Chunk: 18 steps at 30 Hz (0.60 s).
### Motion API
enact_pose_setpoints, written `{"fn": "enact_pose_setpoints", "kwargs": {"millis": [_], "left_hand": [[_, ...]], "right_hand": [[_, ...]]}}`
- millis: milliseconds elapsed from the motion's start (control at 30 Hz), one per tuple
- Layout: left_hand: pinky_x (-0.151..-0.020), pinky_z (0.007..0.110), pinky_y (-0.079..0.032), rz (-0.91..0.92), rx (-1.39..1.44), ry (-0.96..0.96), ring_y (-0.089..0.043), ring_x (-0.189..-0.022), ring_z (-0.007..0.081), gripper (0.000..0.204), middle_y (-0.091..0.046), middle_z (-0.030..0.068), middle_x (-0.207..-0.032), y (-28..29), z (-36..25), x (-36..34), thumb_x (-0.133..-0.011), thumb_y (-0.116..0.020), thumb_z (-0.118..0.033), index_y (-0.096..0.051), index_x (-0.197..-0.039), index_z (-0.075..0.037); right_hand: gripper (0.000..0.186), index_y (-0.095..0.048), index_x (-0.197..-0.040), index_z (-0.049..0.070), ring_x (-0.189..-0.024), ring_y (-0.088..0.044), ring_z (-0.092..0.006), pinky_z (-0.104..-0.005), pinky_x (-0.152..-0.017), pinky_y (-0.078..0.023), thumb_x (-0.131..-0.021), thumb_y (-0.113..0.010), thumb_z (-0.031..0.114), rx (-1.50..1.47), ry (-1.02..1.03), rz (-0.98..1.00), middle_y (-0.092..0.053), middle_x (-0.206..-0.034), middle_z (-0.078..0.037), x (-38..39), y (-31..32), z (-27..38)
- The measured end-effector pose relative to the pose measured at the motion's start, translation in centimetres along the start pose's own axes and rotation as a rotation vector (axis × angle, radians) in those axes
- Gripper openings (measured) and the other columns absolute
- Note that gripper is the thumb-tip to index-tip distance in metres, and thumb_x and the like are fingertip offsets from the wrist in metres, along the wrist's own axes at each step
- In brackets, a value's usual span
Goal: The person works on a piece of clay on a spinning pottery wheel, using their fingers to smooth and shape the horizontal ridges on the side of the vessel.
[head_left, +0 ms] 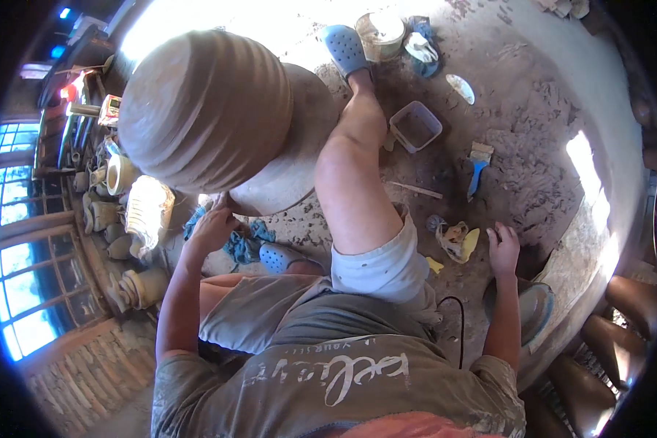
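Observation:
A large ridged clay pot (201, 109) rests on a round wheel disc (266, 196) at the upper middle, just left of my bent right leg (347, 182). My left hand (215, 219) is at the near left edge of the disc, below the pot, with its fingers curled on that edge. Under it lies a crumpled teal cloth (244, 247). My right hand (502, 248) is out to the right, empty, with fingers loosely bent and apart. Near it are a clear bag with yellow pieces (456, 241) and a dark round container (534, 314), partly behind my forearm.
A rectangular plastic tub (415, 128), a blue-handled brush (478, 171), a thin stick (416, 188) and a bucket (379, 36) sit on the clay-smeared floor. Stacked pottery (142, 288) lines the windowed left side. Brown curved pieces (628, 299) stand beyond the curved edge at right.

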State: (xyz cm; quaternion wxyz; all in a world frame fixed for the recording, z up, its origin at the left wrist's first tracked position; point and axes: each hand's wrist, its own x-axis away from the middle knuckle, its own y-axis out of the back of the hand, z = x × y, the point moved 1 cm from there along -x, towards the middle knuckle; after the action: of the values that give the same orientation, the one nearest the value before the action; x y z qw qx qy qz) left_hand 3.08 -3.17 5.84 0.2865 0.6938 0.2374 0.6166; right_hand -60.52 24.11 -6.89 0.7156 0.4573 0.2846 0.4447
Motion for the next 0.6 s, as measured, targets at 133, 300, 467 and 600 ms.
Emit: {"fn": "enact_pose_setpoints", "kwargs": {"millis": [133, 300, 467, 600], "left_hand": [[-0.107, 0.051, -0.046, -0.128, -0.098, -0.138, -0.059, -0.128, 0.0408, 0.037, -0.055, 0.0264, -0.146, -0.1, 0.3, -0.9, -0.098, -0.059, -0.026, -0.068, -0.118, 0.004], [-0.093, 0.054, -0.048, -0.060, -0.075, -0.039, -0.065, -0.112, 0.0450, 0.033, -0.071, 0.0259, -0.110, 1.0, -1.2, -0.3, -0.099, -0.062, -0.030, -0.067, -0.110, 0.002], [-0.093, 0.055, -0.047, -0.033, -0.060, -0.078, -0.065, -0.110, 0.0470, 0.032, -0.069, 0.0290, -0.113, 0.5, -0.1, -1.3, -0.100, -0.061, -0.029, -0.066, -0.116, -0.002], [-0.095, 0.056, -0.048, -0.038, -0.077, -0.086, -0.065, -0.112, 0.0478, 0.033, -0.069, 0.0286, -0.114, 0.6, -0.4, -1.1, -0.099, -0.062, -0.030, -0.065, -0.117, -0.003]], "right_hand": [[0.024, -0.071, -0.119, 0.001, -0.104, -0.067, -0.0427, -0.0492, -0.090, -0.055, -0.103, -0.062, 0.018, -0.008, -0.017, 0.077, -0.070, -0.111, -0.022, -0.6, -5.1, -1.4], [0.021, -0.070, -0.113, -0.002, -0.102, -0.067, -0.0445, -0.0490, -0.089, -0.054, -0.101, -0.063, 0.015, -0.097, -0.083, 0.174, -0.070, -0.109, -0.024, -2.3, -8.3, 0.5], [0.016, -0.067, -0.103, -0.002, -0.096, -0.066, -0.0440, -0.0497, -0.082, -0.053, -0.098, -0.066, 0.013, -0.090, -0.103, 0.268, -0.069, -0.102, -0.023, -2.7, -10.1, 0.5], [0.016, -0.064, -0.098, -0.002, -0.093, -0.066, -0.0439, -0.0500, -0.080, -0.052, -0.094, -0.071, 0.012, -0.078, -0.068, 0.241, -0.067, -0.095, -0.022, -2.3, -11.4, 1.4]]}}
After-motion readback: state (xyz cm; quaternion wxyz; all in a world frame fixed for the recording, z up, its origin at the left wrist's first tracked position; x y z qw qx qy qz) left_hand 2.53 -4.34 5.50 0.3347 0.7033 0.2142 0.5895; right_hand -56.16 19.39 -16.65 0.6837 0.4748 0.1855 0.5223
